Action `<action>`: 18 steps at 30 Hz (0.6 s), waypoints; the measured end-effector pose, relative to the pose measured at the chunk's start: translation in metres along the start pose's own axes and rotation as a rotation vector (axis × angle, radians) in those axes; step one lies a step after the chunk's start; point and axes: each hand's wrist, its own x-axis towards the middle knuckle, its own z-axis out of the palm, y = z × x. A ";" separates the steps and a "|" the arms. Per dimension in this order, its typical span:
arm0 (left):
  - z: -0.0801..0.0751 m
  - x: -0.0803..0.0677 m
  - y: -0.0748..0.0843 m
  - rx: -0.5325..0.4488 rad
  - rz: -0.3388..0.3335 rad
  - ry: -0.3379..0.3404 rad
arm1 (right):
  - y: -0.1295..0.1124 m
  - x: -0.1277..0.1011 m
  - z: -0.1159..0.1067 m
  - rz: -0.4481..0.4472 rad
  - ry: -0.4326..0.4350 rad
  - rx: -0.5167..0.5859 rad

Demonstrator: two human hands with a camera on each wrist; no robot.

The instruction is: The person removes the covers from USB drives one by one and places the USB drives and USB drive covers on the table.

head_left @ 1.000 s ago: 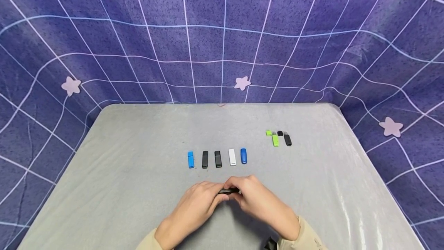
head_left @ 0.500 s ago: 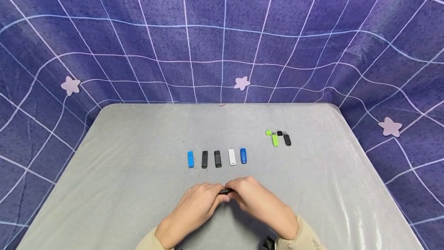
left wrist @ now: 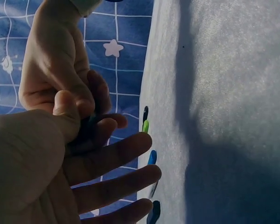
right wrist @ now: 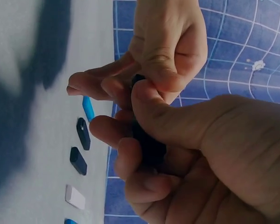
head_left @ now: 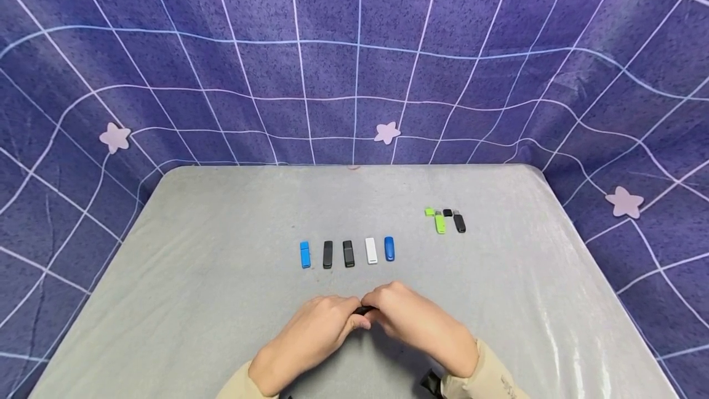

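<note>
Purple curtain (head_left: 354, 72), printed with pale grid lines, ran behind and along both sides of the grey tabletop (head_left: 221, 220); a pink star (head_left: 114, 138) showed on it at far left. Left beige sleeve (head_left: 241, 383) entered from the bottom edge. A row of five sticks lay past the hands, starting with a light-blue stick (head_left: 305, 255). Left hand (head_left: 316, 332) sat on the near side of the row; its thumb pinched the end of a small dark stick (head_left: 362, 310), while its outer fingers (left wrist: 119, 185) were spread and nearly straight. Next in the row came a first black stick (head_left: 328, 255) and a second black stick (head_left: 348, 253). The dark stick was between the two hands, mostly covered by them; details of its shape could not be read. Row continued with a white stick (head_left: 371, 251) and a dark-blue stick (head_left: 389, 249), all apart from one another. Right hand (head_left: 418, 325) held the other end of the dark stick, thumb pressed on top, fingers (right wrist: 151, 186) curled beneath, no wider than the stick. Farther off to the right: green cap (head_left: 429, 212), green stick (head_left: 440, 223) with metal plug bare, black cap (head_left: 447, 212), and uncapped stick (head_left: 460, 223), black, plug likewise bare. Right beige sleeve (head_left: 483, 375) closed off the near side, a black item (head_left: 431, 382), unidentified, just beside it.
</note>
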 end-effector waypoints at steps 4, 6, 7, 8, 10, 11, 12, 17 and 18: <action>0.000 0.000 0.000 -0.003 0.021 -0.008 | 0.000 -0.001 0.000 0.003 -0.008 0.015; -0.001 0.000 0.001 0.006 0.023 0.002 | 0.000 -0.001 0.000 -0.004 -0.003 0.026; -0.001 0.000 0.001 0.013 0.026 0.010 | 0.000 -0.002 0.000 -0.015 0.006 0.032; -0.001 0.000 0.001 0.017 0.029 0.019 | 0.001 -0.002 0.000 -0.026 0.015 0.039; -0.001 -0.001 0.000 0.015 0.034 0.031 | 0.003 -0.004 -0.001 -0.060 0.035 0.059; -0.001 -0.001 0.000 0.015 0.038 0.037 | 0.004 -0.005 -0.001 -0.082 0.048 0.069; -0.001 -0.001 0.000 0.012 0.044 0.043 | 0.006 -0.005 -0.001 -0.106 0.061 0.079; -0.002 -0.001 0.001 0.014 0.071 0.059 | 0.012 -0.008 -0.001 -0.221 0.114 0.119; -0.003 -0.001 0.001 0.017 0.077 0.063 | 0.012 -0.009 -0.001 -0.236 0.122 0.126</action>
